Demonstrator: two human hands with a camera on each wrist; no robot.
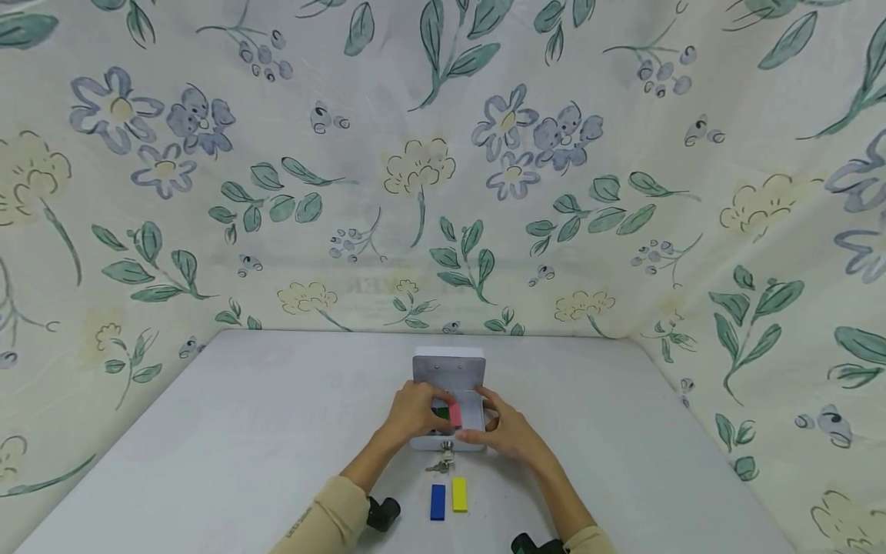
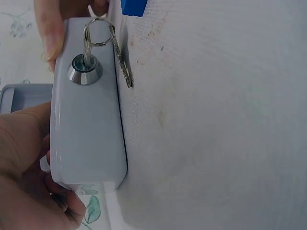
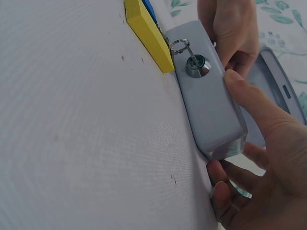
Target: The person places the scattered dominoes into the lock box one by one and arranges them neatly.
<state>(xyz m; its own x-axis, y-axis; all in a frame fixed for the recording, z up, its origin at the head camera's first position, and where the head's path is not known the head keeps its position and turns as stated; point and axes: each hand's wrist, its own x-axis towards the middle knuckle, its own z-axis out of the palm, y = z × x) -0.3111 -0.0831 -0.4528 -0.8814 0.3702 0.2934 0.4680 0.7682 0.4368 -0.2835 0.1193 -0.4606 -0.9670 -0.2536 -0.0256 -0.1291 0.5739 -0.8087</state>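
A small grey-white metal cash box (image 1: pixel 426 444) stands on the table with its lid (image 1: pixel 448 369) raised toward the back. My left hand (image 1: pixel 410 412) reaches in from the left and pinches a red block (image 1: pixel 454 415) over the inside. A green block (image 1: pixel 441 413) shows beside it, partly covered by the fingers. On the right end of the box, my right hand (image 1: pixel 511 431) grips the wall; its thumb lies at the front rim and its fingers wrap round the side. From the front lock (image 2: pixel 84 69) hang keys (image 1: pixel 439 466) on a ring.
In front of the box a blue block (image 1: pixel 438 502) and a yellow block (image 1: pixel 460 495) lie side by side on the white table (image 1: pixel 242 431). A floral cloth (image 1: pixel 346 192) surrounds the table's back and sides.
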